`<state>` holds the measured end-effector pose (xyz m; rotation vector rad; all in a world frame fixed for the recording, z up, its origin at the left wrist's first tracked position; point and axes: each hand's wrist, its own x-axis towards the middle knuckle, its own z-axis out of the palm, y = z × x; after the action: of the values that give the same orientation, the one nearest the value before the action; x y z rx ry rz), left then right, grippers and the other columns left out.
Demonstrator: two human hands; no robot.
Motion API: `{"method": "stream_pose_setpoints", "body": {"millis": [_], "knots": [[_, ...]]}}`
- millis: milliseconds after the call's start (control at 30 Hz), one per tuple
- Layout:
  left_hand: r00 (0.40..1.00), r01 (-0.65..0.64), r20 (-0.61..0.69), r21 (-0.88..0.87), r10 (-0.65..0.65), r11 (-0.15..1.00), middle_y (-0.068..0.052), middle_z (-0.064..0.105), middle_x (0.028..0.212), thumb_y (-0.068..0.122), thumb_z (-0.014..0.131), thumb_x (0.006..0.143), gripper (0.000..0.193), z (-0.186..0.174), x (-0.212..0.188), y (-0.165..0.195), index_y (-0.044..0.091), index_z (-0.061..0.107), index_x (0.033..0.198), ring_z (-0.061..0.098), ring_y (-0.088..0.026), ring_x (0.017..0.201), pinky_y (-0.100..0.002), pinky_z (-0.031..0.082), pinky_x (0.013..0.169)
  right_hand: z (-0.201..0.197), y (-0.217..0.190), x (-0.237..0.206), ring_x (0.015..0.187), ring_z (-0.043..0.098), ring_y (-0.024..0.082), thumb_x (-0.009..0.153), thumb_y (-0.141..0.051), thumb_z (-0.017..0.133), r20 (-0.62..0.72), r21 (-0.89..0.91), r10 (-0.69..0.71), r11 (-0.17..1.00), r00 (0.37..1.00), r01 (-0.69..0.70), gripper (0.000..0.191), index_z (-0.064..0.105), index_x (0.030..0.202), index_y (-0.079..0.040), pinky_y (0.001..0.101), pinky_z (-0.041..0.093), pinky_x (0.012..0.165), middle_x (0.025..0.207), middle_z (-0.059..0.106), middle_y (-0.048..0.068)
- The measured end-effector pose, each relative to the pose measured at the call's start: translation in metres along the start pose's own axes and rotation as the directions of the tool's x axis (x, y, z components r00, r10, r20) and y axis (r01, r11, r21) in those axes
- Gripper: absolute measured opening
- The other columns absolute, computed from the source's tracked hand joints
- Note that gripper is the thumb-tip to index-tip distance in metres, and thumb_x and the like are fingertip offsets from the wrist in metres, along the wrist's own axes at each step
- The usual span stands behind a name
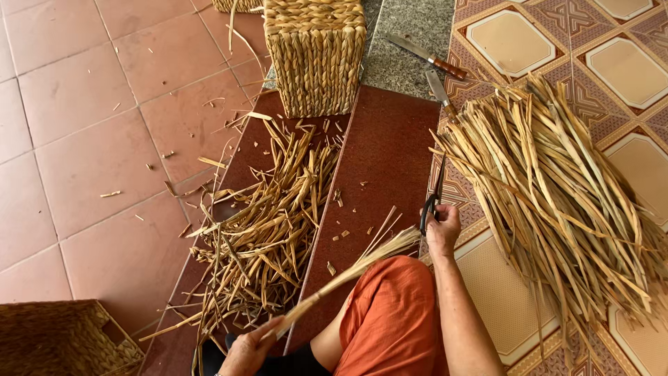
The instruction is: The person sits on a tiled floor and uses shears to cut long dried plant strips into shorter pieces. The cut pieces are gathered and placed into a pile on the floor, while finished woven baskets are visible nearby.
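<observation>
My left hand (249, 347) grips a thin bundle of dried straw strips (351, 268) that slants up to the right across my orange-clad knee (393, 313). My right hand (442, 230) holds black-handled scissors (435, 195), blades pointing up, beside the bundle's splayed tip. A big heap of long dried strips (557, 202) lies just right of the scissors on the patterned tiles. A pile of cut scraps (268, 230) covers the dark red step to the left.
A woven basket (316, 56) stands at the top of the step. Two knives (430, 57) lie on the grey stone beside it. Another woven basket (59, 341) sits at the lower left on the terracotta floor.
</observation>
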<state>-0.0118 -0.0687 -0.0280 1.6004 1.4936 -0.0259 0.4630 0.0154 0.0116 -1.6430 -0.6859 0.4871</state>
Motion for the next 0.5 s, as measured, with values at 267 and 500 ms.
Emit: {"method": "stream_pose_setpoints", "body": {"millis": [267, 500], "knots": [[0.884, -0.013, -0.455, -0.256, -0.109, 0.967, -0.017, 0.081, 0.094, 0.019, 0.067, 0.097, 0.05, -0.02, 0.003, -0.029, 0.037, 0.06, 0.144, 0.071, -0.016, 0.073, -0.032, 0.057, 0.065, 0.008, 0.005, -0.008, 0.063, 0.065, 0.012, 0.084, -0.017, 0.085, 0.153, -0.304, -0.022, 0.95, 0.988, 0.069, 0.032, 0.062, 0.106, -0.01, 0.0277, 0.054, 0.048, 0.079, 0.066, 0.004], [0.926, -0.286, -0.377, -0.683, 0.011, 0.672, -0.004, 0.08, 0.108, 0.005, 0.061, 0.093, 0.05, 0.011, 0.012, 0.005, 0.031, 0.062, 0.136, 0.064, -0.006, 0.054, -0.025, 0.05, 0.039, 0.024, -0.002, -0.002, 0.062, 0.068, 0.015, 0.083, -0.021, 0.084, 0.269, -0.482, -0.041, 0.86, 0.962, 0.171, 0.035, 0.061, 0.108, -0.013, 0.0312, 0.055, 0.051, 0.076, 0.07, 0.004]]}}
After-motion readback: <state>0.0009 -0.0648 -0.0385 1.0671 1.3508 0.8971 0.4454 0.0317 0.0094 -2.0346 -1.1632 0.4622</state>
